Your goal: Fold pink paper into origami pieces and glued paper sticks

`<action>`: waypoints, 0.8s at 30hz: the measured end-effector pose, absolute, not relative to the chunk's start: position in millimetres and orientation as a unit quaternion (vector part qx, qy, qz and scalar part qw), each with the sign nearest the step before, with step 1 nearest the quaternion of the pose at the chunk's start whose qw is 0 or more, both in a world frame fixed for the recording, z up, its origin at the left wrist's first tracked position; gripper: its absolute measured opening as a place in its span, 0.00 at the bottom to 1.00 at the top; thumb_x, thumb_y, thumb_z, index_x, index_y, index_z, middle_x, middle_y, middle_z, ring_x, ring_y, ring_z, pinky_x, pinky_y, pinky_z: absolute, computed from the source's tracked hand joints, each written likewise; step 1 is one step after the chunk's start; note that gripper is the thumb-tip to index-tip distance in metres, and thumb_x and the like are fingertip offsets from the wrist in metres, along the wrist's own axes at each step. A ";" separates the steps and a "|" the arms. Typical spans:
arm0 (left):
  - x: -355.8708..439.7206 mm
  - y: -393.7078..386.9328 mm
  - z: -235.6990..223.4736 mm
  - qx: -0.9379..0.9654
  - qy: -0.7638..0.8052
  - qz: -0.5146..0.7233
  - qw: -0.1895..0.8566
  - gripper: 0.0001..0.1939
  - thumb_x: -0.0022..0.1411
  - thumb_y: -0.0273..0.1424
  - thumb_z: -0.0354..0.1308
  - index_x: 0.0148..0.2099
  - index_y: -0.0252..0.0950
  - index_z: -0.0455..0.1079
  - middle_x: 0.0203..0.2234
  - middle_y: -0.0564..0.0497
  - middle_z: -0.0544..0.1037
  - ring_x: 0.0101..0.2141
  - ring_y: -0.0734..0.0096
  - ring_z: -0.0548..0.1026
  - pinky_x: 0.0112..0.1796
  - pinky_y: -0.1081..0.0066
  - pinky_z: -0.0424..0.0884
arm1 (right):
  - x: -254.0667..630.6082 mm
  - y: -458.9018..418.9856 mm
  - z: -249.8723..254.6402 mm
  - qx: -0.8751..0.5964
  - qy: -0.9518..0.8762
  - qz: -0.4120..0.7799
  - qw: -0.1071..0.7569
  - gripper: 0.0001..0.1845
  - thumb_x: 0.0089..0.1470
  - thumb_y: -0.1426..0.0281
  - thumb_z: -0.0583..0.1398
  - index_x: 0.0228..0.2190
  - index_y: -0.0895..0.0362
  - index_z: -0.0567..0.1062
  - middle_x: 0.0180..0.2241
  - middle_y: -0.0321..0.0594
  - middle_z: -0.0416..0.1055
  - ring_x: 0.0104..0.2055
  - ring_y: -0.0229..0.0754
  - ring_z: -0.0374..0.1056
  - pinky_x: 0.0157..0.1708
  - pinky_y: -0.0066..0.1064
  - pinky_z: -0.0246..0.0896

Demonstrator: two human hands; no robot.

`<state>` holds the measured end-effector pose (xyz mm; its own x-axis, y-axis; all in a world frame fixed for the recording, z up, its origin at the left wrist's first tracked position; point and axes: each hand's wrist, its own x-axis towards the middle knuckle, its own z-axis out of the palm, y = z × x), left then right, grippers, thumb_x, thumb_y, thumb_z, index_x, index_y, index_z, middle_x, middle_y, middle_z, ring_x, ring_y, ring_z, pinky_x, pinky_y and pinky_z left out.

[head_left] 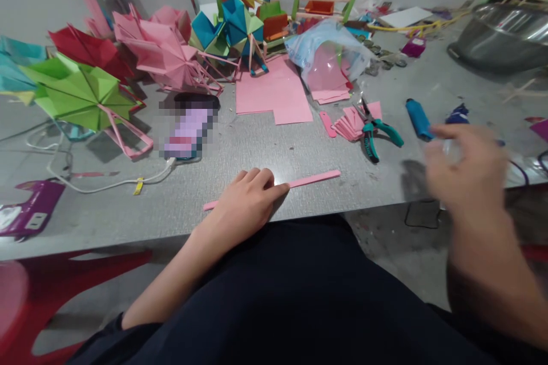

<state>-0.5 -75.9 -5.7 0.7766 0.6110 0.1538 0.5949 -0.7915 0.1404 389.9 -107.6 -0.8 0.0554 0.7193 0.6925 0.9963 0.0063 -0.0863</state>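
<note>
My left hand (pixel 248 199) rests on a long pink paper strip (pixel 314 178) near the front edge of the grey table (pixel 265 148), its fingers curled and pressing the strip down. My right hand (pixel 466 168) hovers at the table's right front edge, smeared by motion; its fingers look loosely spread and I cannot make out whether it holds anything. It is nearest a blue lighter-like cylinder (pixel 418 118) and teal-handled pliers (pixel 374 134).
Folded paper pinwheels in green (pixel 81 94), pink (pixel 165 51), red and blue stand at the back. Pink paper sheets (pixel 272 91), a stack of pink strips (pixel 349 122), a plastic bag (pixel 329 54), a metal bowl (pixel 500 37), a white cable (pixel 107 182) and a red stool (pixel 38 291) are around.
</note>
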 end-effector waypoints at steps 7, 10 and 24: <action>6.3 -75.1 2.1 0.943 0.314 0.109 0.025 0.15 0.78 0.29 0.51 0.56 0.39 0.78 0.44 0.44 0.76 0.43 0.58 0.71 0.44 0.58 0.68 | 260.3 -127.3 -28.7 -0.465 -0.858 -0.033 0.214 0.26 0.73 0.56 0.54 0.59 0.60 0.76 0.59 0.54 0.77 0.60 0.57 0.73 0.57 0.51 0.69; 11.6 -75.6 -0.6 0.943 0.313 0.112 0.012 0.14 0.77 0.31 0.51 0.55 0.37 0.77 0.46 0.43 0.77 0.45 0.56 0.72 0.45 0.57 0.69 | 251.2 -126.2 -36.6 -0.482 -0.855 -0.052 0.184 0.28 0.74 0.55 0.52 0.62 0.60 0.74 0.64 0.54 0.74 0.66 0.58 0.68 0.64 0.53 0.63; 26.3 -80.9 -3.9 0.939 0.327 0.103 0.006 0.21 0.76 0.40 0.56 0.66 0.41 0.72 0.63 0.36 0.71 0.62 0.42 0.66 0.56 0.44 0.69 | 250.9 -124.7 -38.0 -0.498 -0.843 -0.057 0.195 0.31 0.73 0.49 0.53 0.58 0.61 0.78 0.62 0.55 0.75 0.64 0.58 0.68 0.60 0.50 0.62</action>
<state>26.3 -80.9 -3.9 0.7652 0.6152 0.1897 0.6127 -0.7864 0.0786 250.9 -124.7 -38.0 -0.4291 0.8171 0.3850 0.8615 0.4983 -0.0975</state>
